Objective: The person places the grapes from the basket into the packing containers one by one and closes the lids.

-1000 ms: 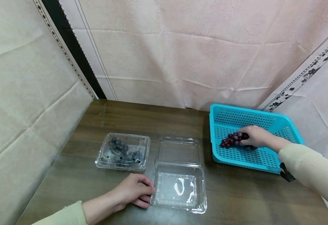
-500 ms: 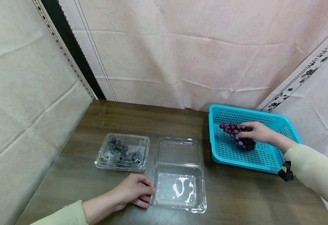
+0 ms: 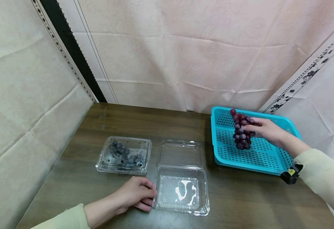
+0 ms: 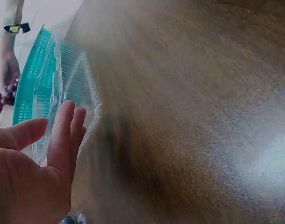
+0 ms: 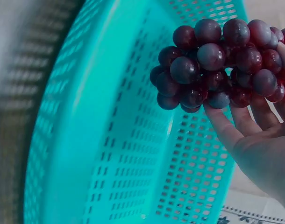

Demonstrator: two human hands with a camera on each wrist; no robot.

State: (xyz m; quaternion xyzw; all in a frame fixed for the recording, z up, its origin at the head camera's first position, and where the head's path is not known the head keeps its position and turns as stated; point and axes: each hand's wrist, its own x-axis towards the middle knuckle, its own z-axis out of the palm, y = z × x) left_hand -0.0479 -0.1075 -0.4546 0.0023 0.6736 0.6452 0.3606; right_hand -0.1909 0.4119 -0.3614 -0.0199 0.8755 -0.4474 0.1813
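In my right hand (image 3: pixel 267 128) is a bunch of dark red grapes (image 3: pixel 242 132), upright over the blue-green plastic basket (image 3: pixel 250 165). Close up in the right wrist view, the fingers (image 5: pixel 222 126) lie along one side of the bunch (image 5: pixel 217 70) and the thumb on the other. My left hand (image 3: pixel 135 194) rests at the left rim of a clear plastic clamshell box (image 3: pixel 181 190), whose lid (image 3: pixel 181 154) lies folded back. The left wrist view has these fingers (image 4: pixel 63 135) nearly straight along the box's outer wall, with the thumb by the rim.
A second clamshell box (image 3: pixel 105 163), closed and with dark grapes (image 3: pixel 119 148) inside, stands left of the lid. All of this is on a brown wooden table (image 3: pixel 144 117). Pale patterned cloth (image 3: pixel 167 57) hangs behind and along both sides.
My right hand has raised the bunch of grapes from the basket floor, and the bunch has turned from lying sideways to upright. The left hand and both boxes have stayed put.
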